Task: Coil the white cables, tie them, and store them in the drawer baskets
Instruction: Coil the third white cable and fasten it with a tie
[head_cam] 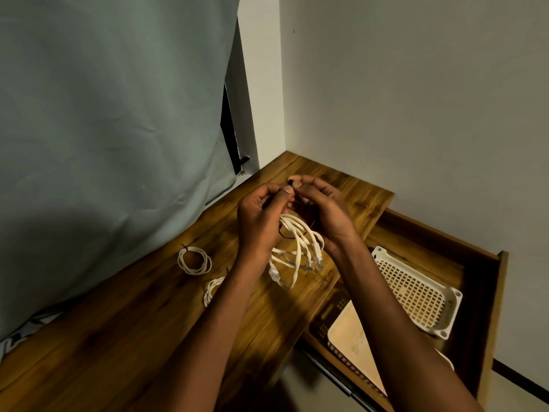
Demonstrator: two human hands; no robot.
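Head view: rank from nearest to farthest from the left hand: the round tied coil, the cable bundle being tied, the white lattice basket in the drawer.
1. Cable bundle: hanging at the left hand.
2. Round tied coil: on the tabletop, to the left.
3. White lattice basket: in the open drawer, far right.

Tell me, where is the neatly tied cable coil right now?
In the head view, the tied cable coil lies flat on the wooden tabletop, left of the left hand, near the grey curtain.

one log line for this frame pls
phase: tying | both hands pinch black tie over white cable bundle | two tied coils on desk | drawer baskets empty
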